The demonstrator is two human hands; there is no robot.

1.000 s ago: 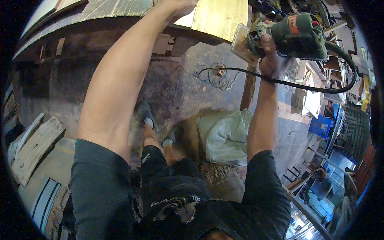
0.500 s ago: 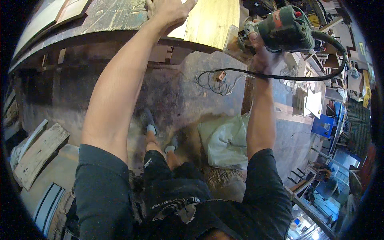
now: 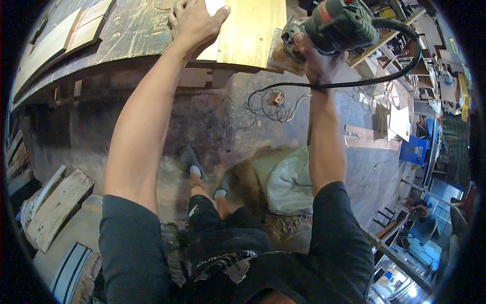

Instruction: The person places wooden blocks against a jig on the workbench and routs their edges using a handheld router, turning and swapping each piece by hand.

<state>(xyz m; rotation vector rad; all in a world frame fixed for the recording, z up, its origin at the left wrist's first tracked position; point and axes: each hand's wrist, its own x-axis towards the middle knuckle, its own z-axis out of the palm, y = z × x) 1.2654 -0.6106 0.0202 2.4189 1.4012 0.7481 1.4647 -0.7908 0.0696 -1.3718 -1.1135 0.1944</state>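
My left hand (image 3: 195,23) lies flat on the near edge of a pale yellow wooden board (image 3: 253,30) that rests on a scratched workbench (image 3: 126,35). My right hand (image 3: 314,53) grips a green electric hand router (image 3: 341,23) with a clear base plate, held at the board's right edge. A black power cord (image 3: 364,81) loops from the tool past my right wrist. The cutter under the tool is hidden.
Below the bench are a coil of wire (image 3: 271,101) and a white sack (image 3: 291,180) beside my feet on a dusty floor. Wooden planks (image 3: 55,205) lie at the left. Shelves, boards and a blue crate (image 3: 415,149) crowd the right.
My view has tilted down, so both hands, the board and the router sit lower in the picture. The grip on the router and the left hand's press on the board are unchanged.
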